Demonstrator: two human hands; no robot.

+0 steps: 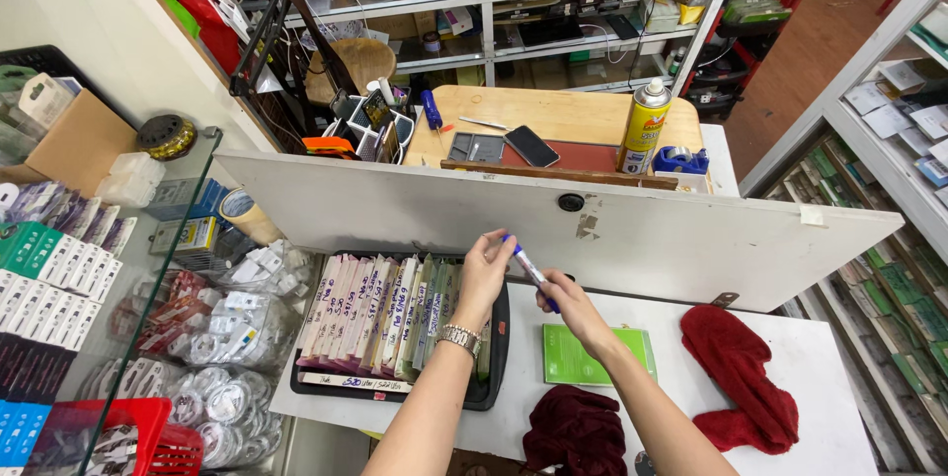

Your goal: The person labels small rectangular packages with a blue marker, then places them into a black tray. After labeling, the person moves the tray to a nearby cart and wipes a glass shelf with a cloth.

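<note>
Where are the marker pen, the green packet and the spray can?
marker pen [531,269], head view, on its white barrel between both hands.
green packet [583,356], head view, on its flat face.
spray can [643,130], head view, on its yellow body.

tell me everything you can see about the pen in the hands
The pen is slim, with a white barrel and blue ends, probably plastic. It is tilted, upper end toward the left hand, whose fingertips pinch its blue tip, perhaps a cap. The right hand grips its lower end. It is held above the white counter, beside the tray.
</note>
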